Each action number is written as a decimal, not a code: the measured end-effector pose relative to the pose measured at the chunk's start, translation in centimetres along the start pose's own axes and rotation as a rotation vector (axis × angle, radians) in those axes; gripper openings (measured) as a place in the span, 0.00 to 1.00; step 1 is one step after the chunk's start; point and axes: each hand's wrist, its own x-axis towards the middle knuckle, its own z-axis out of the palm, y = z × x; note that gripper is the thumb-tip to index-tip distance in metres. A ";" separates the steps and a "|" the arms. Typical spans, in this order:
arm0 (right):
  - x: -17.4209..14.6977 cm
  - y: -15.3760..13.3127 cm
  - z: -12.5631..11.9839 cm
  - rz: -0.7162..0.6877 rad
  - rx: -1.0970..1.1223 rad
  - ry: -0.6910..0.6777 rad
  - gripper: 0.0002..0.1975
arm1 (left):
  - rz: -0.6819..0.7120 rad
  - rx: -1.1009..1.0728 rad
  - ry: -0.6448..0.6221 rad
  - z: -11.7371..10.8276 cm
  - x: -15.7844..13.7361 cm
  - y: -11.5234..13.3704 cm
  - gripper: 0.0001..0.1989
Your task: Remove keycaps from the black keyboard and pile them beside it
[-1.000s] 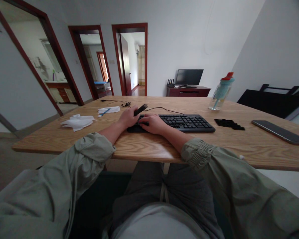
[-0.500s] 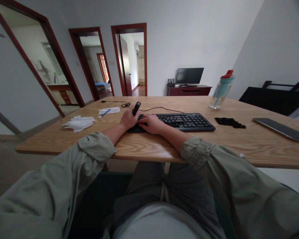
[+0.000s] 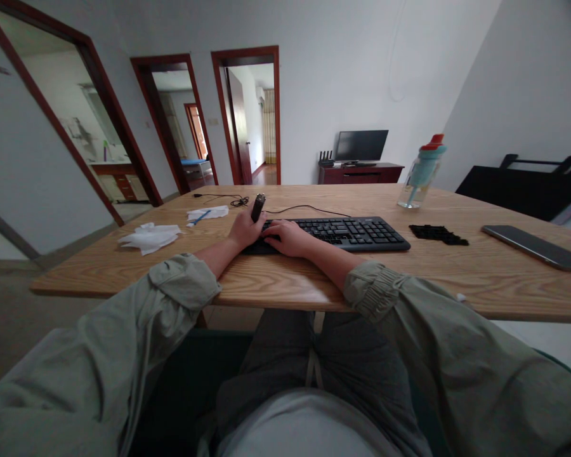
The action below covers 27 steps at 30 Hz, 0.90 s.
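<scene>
A black keyboard (image 3: 361,233) lies near the front edge of the wooden table; some keys look to be off in its middle. My left hand (image 3: 245,230) is closed around a slim black handheld object (image 3: 257,208) with a shiny metallic top, held upright over the keyboard's left end. Its lower part is hidden in the fist, so I cannot tell its kind. My right hand (image 3: 288,238) rests on the left part of the keyboard, fingers stretched towards the left hand, thumb apart from the index finger. Their tips are partly hidden. Small black pieces (image 3: 438,234), apparently keycaps, lie right of the keyboard.
Crumpled white tissue (image 3: 151,238) lies at the left, with another tissue (image 3: 214,212) and a blue stick (image 3: 198,218) behind it. A cable (image 3: 240,201) coils beyond my hands. At the right stand a water bottle (image 3: 421,174) and a flat-lying phone (image 3: 535,246).
My left hand and the black object have shifted very slightly left and down. The right hand stays in nearly the same place on the keyboard.
</scene>
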 end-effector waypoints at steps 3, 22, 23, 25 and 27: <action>0.0 0.0 0.0 0.001 0.003 0.001 0.14 | -0.008 -0.010 0.001 0.0 0.0 0.0 0.10; 0.0 -0.2 -0.1 0.010 0.005 0.003 0.14 | 0.010 -0.040 -0.001 0.0 0.1 0.1 0.08; 0.0 -0.2 -0.1 0.012 0.010 0.001 0.14 | 0.009 -0.037 -0.002 0.0 0.1 0.1 0.08; 0.0 -0.2 -0.1 0.018 0.019 -0.007 0.14 | 0.009 -0.034 -0.001 0.1 0.1 0.0 0.08; 0.0 -0.2 -0.1 0.022 0.022 -0.010 0.14 | 0.020 -0.041 -0.001 0.1 0.1 0.0 0.08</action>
